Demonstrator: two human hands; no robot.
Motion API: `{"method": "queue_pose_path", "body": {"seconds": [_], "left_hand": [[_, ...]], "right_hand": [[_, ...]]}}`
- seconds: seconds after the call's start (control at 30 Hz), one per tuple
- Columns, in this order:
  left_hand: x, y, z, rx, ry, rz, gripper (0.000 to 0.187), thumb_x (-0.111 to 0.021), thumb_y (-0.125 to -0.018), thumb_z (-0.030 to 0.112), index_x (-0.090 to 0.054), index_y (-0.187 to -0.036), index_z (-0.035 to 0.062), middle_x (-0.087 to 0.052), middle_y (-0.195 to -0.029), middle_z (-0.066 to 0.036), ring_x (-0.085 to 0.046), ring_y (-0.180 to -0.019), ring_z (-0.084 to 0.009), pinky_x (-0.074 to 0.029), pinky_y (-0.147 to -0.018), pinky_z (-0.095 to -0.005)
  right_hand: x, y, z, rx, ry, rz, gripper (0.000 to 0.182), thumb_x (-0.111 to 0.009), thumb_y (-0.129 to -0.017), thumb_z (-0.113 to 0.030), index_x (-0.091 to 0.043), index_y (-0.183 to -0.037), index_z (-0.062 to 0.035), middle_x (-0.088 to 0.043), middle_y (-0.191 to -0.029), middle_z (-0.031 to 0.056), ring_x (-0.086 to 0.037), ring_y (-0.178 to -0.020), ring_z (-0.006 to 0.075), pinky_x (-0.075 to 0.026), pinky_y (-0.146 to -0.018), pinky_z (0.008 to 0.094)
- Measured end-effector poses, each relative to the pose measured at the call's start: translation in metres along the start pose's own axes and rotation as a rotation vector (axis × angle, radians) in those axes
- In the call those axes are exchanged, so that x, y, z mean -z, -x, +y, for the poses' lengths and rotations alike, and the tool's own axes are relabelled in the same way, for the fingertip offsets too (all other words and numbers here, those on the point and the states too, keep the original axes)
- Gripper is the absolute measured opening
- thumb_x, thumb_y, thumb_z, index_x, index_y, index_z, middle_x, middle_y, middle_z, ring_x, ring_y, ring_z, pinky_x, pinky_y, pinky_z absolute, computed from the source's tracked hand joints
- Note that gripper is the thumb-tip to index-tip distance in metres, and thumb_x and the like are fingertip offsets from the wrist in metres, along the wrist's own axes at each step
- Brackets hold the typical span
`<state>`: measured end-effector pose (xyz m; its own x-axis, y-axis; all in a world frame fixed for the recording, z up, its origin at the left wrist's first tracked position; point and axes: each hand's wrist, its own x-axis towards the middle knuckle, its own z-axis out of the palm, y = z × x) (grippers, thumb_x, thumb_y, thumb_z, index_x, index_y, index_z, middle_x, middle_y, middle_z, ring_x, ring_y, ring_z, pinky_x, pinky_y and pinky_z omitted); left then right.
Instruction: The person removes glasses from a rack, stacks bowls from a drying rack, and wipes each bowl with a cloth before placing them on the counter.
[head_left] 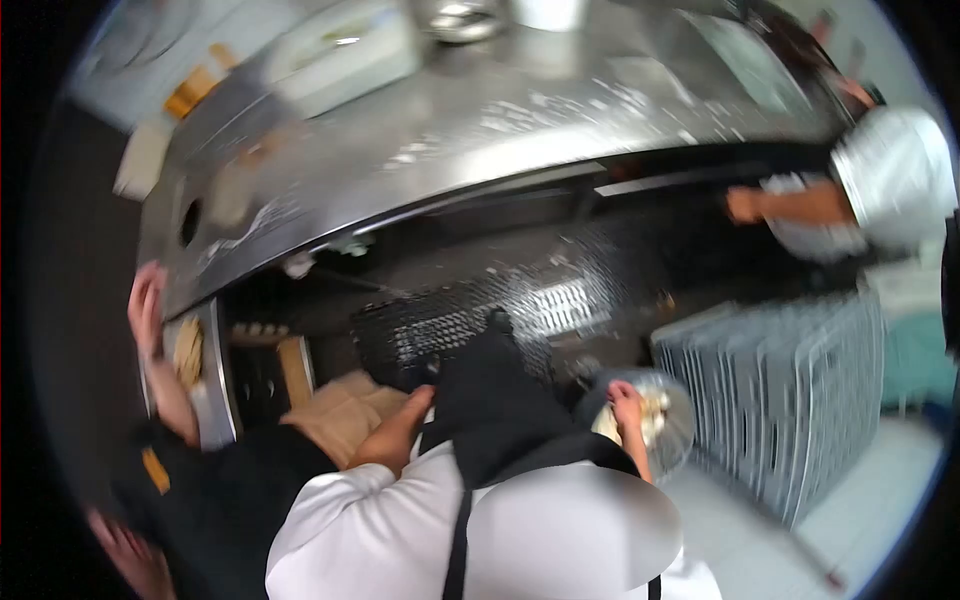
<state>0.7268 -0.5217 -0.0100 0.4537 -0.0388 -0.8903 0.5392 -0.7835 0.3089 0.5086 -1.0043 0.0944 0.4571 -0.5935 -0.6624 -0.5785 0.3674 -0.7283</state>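
Blurred by motion, my left hand (415, 405) hangs low beside the dark apron (495, 400); its fingers run together and anything in them is hidden. My right hand (627, 402) is over a round, lined bin (682, 425) on the floor, its fingers curled in. Pale, crumpled scraps (655, 418) lie in the bin under and beside that hand. I cannot tell whether the curled fingers hold a scrap.
A long steel counter (400, 195) with white smears runs ahead, bearing a white tub (350, 60). Grey stacked panels (770, 390) stand right of the bin. A black mat (430, 325) covers the floor. A co-worker in black (240, 510) is close left; another, white-sleeved (890, 165), is at right.
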Motion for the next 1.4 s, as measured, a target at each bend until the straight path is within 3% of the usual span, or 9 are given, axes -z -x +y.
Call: {"method": "queue_pose_path", "body": {"seconds": [0.13, 0.23, 0.5, 0.63, 0.93, 1.03, 1.1, 1.2, 1.4], "left_hand": [[-0.008, 0.002, 0.054, -0.255, -0.65, -0.061, 0.033, -0.051, -0.091, 0.028, -0.071, -0.109, 0.008, -0.069, -0.11, -0.016, -0.065, -0.104, -0.0304, -0.047, -0.09, -0.0426], [-0.001, 0.022, 0.13, -0.26, -0.34, 0.162, 0.037, -0.06, -0.09, 0.042, -0.072, -0.098, 0.0082, -0.068, -0.103, -0.021, -0.068, -0.094, -0.0332, -0.053, -0.082, -0.0431], [-0.013, -0.052, 0.241, -0.043, 0.77, -0.451, 0.038, -0.061, -0.091, 0.039, -0.072, -0.102, 0.0043, -0.07, -0.089, -0.009, -0.065, -0.078, -0.0226, -0.051, -0.069, -0.037], [0.017, -0.065, 0.316, -0.142, -0.047, -0.466, 0.04, -0.059, -0.092, 0.036, -0.067, -0.112, 0.0028, -0.069, -0.096, -0.009, -0.065, -0.083, -0.02, -0.051, -0.074, -0.0346], [0.042, 0.101, 0.564, -0.237, -0.473, -0.545, 0.044, -0.057, -0.097, 0.029, -0.056, -0.131, 0.0021, -0.067, -0.107, -0.011, -0.065, -0.09, -0.0173, -0.052, -0.079, -0.0309], [0.074, 0.179, 0.673, -0.563, -0.159, -0.483, 0.05, -0.065, -0.093, 0.027, -0.054, -0.133, 0.0009, -0.067, -0.109, -0.012, -0.066, -0.086, -0.0151, -0.052, -0.074, -0.0295], [0.106, 0.262, 0.784, -0.723, -0.489, -0.102, 0.055, -0.074, -0.086, 0.025, -0.055, -0.132, 0.0015, -0.068, -0.106, -0.012, -0.067, -0.084, -0.0147, -0.052, -0.073, -0.0308], [0.124, 0.313, 0.923, -1.476, -0.169, 0.048, 0.061, -0.08, -0.08, 0.03, -0.058, -0.131, 0.0051, -0.069, -0.104, -0.009, -0.067, -0.089, -0.0181, -0.051, -0.086, -0.0315], [0.165, 0.362, 1.242, -1.768, -0.062, 0.529, 0.044, -0.058, -0.096, 0.031, -0.058, -0.125, -0.0023, -0.062, -0.119, -0.011, -0.059, -0.109, -0.0177, -0.046, -0.096, -0.0306]], "right_hand": [[-0.02, -0.057, -0.099, 0.119, -0.034, -0.111, 0.019, -0.063, -0.095, -0.019, -0.066, -0.106, -0.0043, -0.069, -0.094, 0.0036, -0.061, -0.079, 0.011, -0.048, -0.073, 0.0257], [-0.047, -0.102, -0.175, 0.355, -0.053, -0.128, 0.022, -0.061, -0.097, -0.022, -0.065, -0.106, -0.0021, -0.069, -0.095, 0.0045, -0.062, -0.083, 0.0111, -0.048, -0.074, 0.0242], [-0.092, -0.088, -0.448, 0.865, -0.086, -0.129, 0.021, -0.062, -0.096, -0.015, -0.064, -0.107, 0.0029, -0.069, -0.102, 0.01, -0.064, -0.095, 0.016, -0.05, -0.088, 0.0294], [-0.09, -0.101, -0.529, 1.037, -0.23, -0.131, 0.03, -0.065, -0.095, -0.021, -0.061, -0.113, 0.002, -0.069, -0.103, 0.0098, -0.063, -0.097, 0.0139, -0.047, -0.085, 0.0263], [-0.032, -0.199, -0.722, 1.482, -0.249, -0.074, 0.056, -0.073, -0.086, -0.027, -0.051, -0.127, 0.0038, -0.06, -0.118, 0.0146, -0.058, -0.11, 0.0217, -0.043, -0.1, 0.0357], [-0.017, -0.235, -0.844, 1.546, -0.254, -0.096, 0.07, -0.077, -0.081, -0.022, -0.042, -0.138, -0.0017, -0.051, -0.131, 0.0156, -0.055, -0.116, 0.0242, -0.042, -0.103, 0.0377], [-0.01, -0.264, -0.935, 1.681, -0.119, 0.025, 0.072, -0.078, -0.078, -0.023, -0.044, -0.138, -0.0033, -0.047, -0.136, 0.0176, -0.055, -0.116, 0.0302, -0.041, -0.105, 0.0399], [-0.007, -0.308, -1.063, 1.95, 0.303, 0.185, 0.075, -0.078, -0.075, -0.024, -0.045, -0.138, -0.0021, -0.047, -0.138, 0.0225, -0.052, -0.121, 0.0381, -0.04, -0.107, 0.0413], [-0.061, -0.351, -1.132, 1.857, 0.472, 0.104, 0.048, -0.073, -0.077, -0.011, -0.062, -0.124, -0.003, -0.066, -0.112, 0.0221, -0.064, -0.1, 0.0382, -0.051, -0.09, 0.0419]]}}
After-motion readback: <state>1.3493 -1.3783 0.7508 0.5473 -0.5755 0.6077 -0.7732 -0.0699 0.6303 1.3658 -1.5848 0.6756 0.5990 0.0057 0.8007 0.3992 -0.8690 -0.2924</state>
